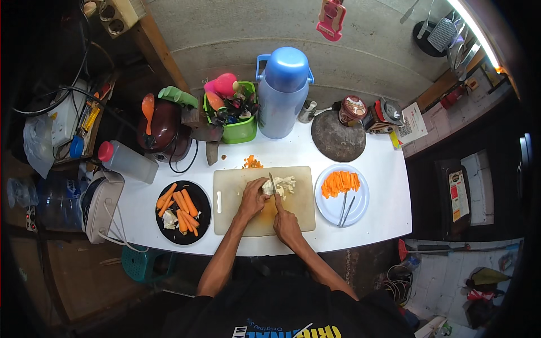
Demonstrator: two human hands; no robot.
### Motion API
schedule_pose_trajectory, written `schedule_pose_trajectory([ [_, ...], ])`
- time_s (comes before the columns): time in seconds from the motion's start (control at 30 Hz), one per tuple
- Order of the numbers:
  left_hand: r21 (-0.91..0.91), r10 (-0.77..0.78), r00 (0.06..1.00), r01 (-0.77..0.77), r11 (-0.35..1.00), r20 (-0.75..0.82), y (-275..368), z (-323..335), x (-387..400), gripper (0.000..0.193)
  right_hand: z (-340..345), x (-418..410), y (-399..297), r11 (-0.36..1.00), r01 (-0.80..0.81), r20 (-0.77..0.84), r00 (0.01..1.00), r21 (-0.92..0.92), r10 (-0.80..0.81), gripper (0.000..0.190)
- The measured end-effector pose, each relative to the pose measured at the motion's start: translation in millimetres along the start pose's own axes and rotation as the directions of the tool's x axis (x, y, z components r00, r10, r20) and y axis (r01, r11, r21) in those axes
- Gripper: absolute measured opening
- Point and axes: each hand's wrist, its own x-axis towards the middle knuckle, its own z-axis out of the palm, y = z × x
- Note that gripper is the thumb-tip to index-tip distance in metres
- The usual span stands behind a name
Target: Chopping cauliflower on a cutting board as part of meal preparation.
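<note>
On a pale plastic cutting board (pixel 228 181), my left hand (pixel 253 196) grips a piece of whitish vegetable (pixel 267 187), perhaps cauliflower or cabbage. My right hand (pixel 286 224) holds a kitchen knife (pixel 272 183) by its handle, the blade against that piece. Chopped white bits (pixel 287 184) lie just right of the blade. Left of the board, a black plate (pixel 162 226) bears several peeled carrots (pixel 189 203) and a white vegetable chunk (pixel 170 219). To its right, a white plate (pixel 363 207) holds cut carrot strips (pixel 340 183) and metal tongs (pixel 346 210).
Orange scraps (pixel 252 162) lie behind the board. Farther back stand a blue thermos (pixel 283 93), a green basket (pixel 239 133) of utensils and a round stone slab (pixel 339 141). A dark red appliance (pixel 162 131) and a plastic bottle (pixel 131 164) stand at the left.
</note>
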Motion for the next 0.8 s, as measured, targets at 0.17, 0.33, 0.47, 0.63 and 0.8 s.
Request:
schedule_pose_trajectory([
  [0.17,0.016,0.017,1.000,-0.017,1.000,-0.013,-4.7,0.4,-5.2,0.058,-13.8,0.0,-8.9,0.998,-0.026,0.033,0.999,0.053,0.024,0.071],
  [0.33,0.044,-0.008,1.000,0.008,0.999,0.011,-6.4,0.7,-3.7,0.058,-8.9,-17.4,-0.9,1.000,0.020,0.013,1.000,0.017,-0.021,0.072],
  [0.47,0.032,-0.019,1.000,0.018,0.999,0.025,-4.1,-0.3,-4.3,0.059,-0.6,-18.6,6.3,1.000,0.013,0.024,1.000,-0.008,-0.012,0.075],
  [0.63,0.016,-0.008,1.000,0.008,1.000,-0.003,-3.1,1.7,-0.6,0.059,16.4,-12.1,14.5,0.999,0.032,-0.018,0.999,-0.028,-0.033,0.076],
  [0.8,0.025,-0.014,1.000,0.014,1.000,-0.003,-2.8,-1.1,-4.4,0.059,2.8,-9.9,7.1,1.000,0.004,0.014,1.000,0.031,-0.004,0.074],
])
